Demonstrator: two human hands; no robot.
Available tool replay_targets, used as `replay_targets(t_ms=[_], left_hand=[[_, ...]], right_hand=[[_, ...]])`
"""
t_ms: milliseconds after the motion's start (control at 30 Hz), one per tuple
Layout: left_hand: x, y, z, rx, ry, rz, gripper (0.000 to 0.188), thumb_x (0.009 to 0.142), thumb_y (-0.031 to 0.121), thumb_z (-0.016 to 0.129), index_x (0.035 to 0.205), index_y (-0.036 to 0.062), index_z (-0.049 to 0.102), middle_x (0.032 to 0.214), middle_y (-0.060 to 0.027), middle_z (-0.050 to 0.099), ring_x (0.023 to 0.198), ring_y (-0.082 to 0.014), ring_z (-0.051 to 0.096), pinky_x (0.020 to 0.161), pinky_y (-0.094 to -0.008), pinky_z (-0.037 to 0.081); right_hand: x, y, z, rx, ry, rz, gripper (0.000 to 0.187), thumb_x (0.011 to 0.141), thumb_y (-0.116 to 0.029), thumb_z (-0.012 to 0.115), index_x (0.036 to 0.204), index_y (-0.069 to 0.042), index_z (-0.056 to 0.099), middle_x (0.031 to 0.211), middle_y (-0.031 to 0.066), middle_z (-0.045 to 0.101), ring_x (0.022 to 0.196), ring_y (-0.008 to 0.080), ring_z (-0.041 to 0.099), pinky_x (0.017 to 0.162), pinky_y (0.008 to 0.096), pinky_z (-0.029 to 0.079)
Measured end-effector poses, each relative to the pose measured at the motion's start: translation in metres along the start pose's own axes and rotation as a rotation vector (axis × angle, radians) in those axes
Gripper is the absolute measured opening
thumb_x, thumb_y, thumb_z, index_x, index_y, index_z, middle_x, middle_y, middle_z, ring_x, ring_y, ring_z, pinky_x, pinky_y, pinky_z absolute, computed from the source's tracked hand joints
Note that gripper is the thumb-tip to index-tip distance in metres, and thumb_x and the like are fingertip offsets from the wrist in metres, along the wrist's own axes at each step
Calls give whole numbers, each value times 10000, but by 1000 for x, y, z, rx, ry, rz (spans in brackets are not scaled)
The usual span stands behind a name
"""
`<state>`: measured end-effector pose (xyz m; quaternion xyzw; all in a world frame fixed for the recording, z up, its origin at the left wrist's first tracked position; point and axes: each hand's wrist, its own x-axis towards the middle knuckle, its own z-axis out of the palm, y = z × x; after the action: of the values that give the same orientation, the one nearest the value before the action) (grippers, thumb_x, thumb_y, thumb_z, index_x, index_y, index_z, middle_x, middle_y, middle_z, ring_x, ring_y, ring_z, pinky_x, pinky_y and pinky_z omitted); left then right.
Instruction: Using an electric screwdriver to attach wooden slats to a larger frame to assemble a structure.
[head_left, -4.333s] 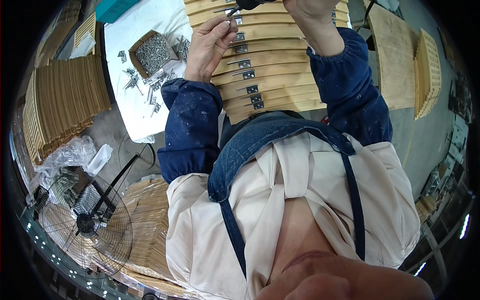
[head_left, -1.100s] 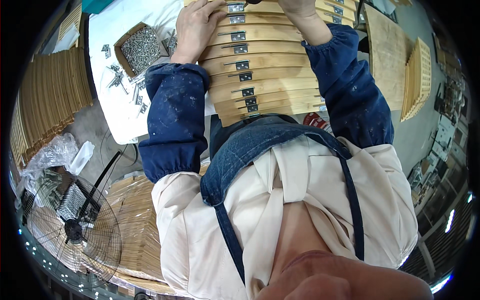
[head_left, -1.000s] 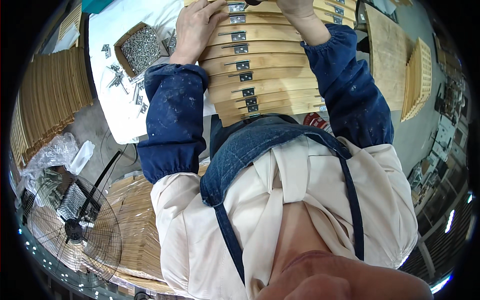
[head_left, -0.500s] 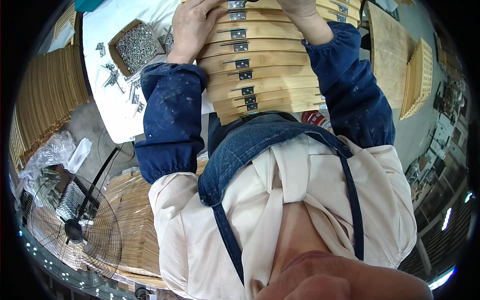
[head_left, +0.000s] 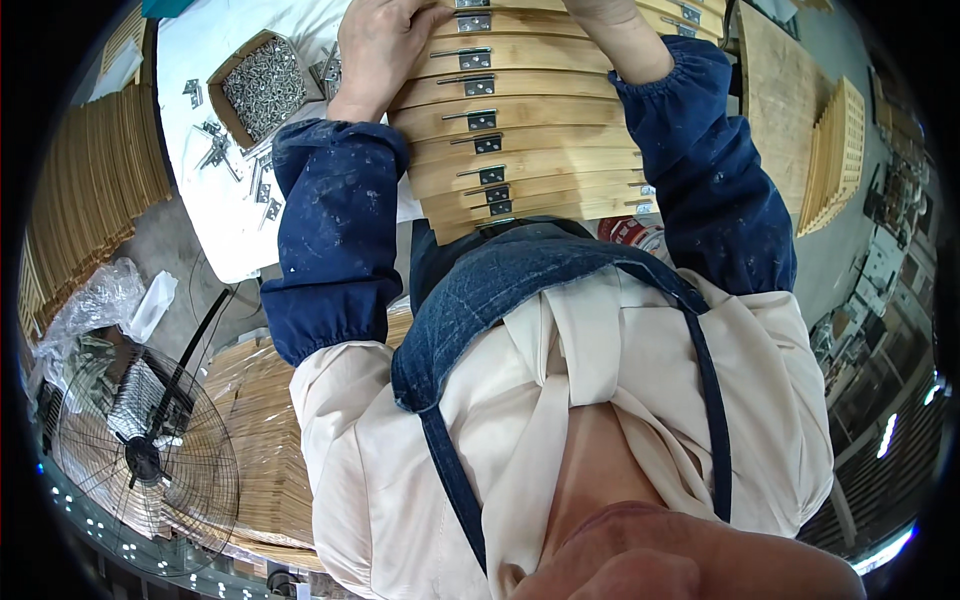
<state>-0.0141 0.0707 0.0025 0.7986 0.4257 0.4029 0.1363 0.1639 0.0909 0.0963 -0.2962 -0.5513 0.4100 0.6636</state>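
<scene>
Hinges (head_left: 482,121) sit in a column near the left ends of the overlapped boards (head_left: 565,112). Left hand (head_left: 380,45) is beside the top ones; right hand (head_left: 606,14) has its fingers out of sight. Can't tell either grip. Risk, my read: boards look loose, so a bump could skew them.

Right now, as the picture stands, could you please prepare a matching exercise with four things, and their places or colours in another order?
Things:
1. Left hand
2. Screws
3. Fan
4. Sleeves

Places or colours:
A. Dark blue
B. At the lower left of the picture
C. At the left edge of the boards
D. Inside an open box

Right pairs: 1-C, 2-D, 3-B, 4-A.
</scene>
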Motion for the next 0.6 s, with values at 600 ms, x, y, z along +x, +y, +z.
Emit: replay_targets(t_ms=[600], left_hand=[[-4, 6, -9, 8, -38, -17, 187, 794, 117, 799, 958, 50, 740, 816, -132, 656, 788, -357, 654, 707, -434, 529]], right_hand=[[-13, -26, -16, -17, 121, 58, 251, 976, -138, 653, 1132, 53, 603, 840, 119, 684, 690, 147, 646, 618, 269, 532]])
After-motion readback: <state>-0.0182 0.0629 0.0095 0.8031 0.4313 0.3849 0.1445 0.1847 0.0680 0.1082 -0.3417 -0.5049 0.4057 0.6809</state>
